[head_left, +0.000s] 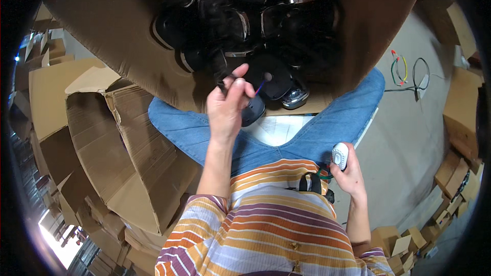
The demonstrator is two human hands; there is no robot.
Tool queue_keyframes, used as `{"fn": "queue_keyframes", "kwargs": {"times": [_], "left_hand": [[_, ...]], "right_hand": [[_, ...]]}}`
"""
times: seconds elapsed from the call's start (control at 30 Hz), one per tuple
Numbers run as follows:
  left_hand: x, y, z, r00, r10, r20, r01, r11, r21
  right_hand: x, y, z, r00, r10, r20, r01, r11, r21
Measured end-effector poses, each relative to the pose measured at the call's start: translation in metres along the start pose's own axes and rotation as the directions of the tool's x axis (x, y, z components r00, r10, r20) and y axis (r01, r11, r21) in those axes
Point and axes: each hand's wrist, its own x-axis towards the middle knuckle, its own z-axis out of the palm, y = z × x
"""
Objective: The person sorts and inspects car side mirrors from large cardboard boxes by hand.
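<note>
My left hand (230, 103) reaches into the mouth of a big cardboard box (112, 36) and its fingers are pinched together. A thin purple-blue wire (260, 88) runs from them to a round black part (273, 74) with a pale spot on it. Behind lie several dark rounded units (225, 13) with shiny metal trim, deep in shadow. A clear-ended dark unit (295, 97) sits at the box's near edge, and a grey-blue rounded piece (253, 111) is under my left wrist. My right hand (352, 171) grips a white oval handheld device (339, 154) beside my thigh.
A green wire loop (324, 175) and black straps are at my waist. On the grey floor at right lie coloured wires (400, 69) and a black cable (401, 90). An opened carton (117, 143) stands close on the left; more cartons (460, 107) line the right.
</note>
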Motion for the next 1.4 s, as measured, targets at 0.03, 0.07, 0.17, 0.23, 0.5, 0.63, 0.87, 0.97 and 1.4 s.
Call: {"fn": "queue_keyframes", "kwargs": {"times": [0.03,0.07,0.17,0.23,0.5,0.63,0.87,0.97,1.4], "left_hand": [[-0.001,-0.002,0.013,0.999,-0.011,-0.043,0.014,0.998,0.054],[-0.002,-0.01,0.023,1.0,0.013,-0.029,-0.009,0.991,0.137],[-0.013,-0.03,0.047,0.99,0.111,0.084,-0.132,0.936,0.325],[-0.023,-0.037,0.053,0.945,0.072,0.319,-0.254,0.775,0.579],[-0.067,-0.08,0.067,0.662,-0.304,0.685,-0.156,0.838,0.522],[-0.068,-0.081,0.072,0.566,-0.375,0.734,-0.092,0.856,0.508],[-0.066,-0.087,0.068,0.489,-0.394,0.778,-0.122,0.853,0.508],[-0.066,-0.083,0.071,0.452,-0.398,0.798,-0.142,0.851,0.505],[-0.053,-0.072,0.077,0.269,-0.556,0.786,-0.238,0.753,0.614]], "right_hand": [[-0.001,-0.002,0.0,0.999,0.031,0.017,-0.031,0.999,0.029],[-0.001,-0.002,-0.001,0.998,0.062,0.03,-0.064,0.996,0.056],[-0.006,-0.005,-0.006,0.993,0.111,0.036,-0.114,0.991,0.077],[-0.008,-0.001,-0.01,0.995,0.093,0.022,-0.095,0.991,0.093],[-0.016,0.01,-0.03,0.998,0.051,0.024,-0.056,0.896,0.44],[-0.019,0.007,-0.034,0.994,-0.021,0.105,-0.031,0.881,0.473],[-0.026,0.011,-0.038,0.992,-0.009,0.129,-0.045,0.91,0.411],[-0.028,0.011,-0.038,0.989,0.042,0.139,-0.087,0.937,0.337],[-0.032,0.005,-0.036,0.983,0.104,0.15,-0.133,0.972,0.196]]}}
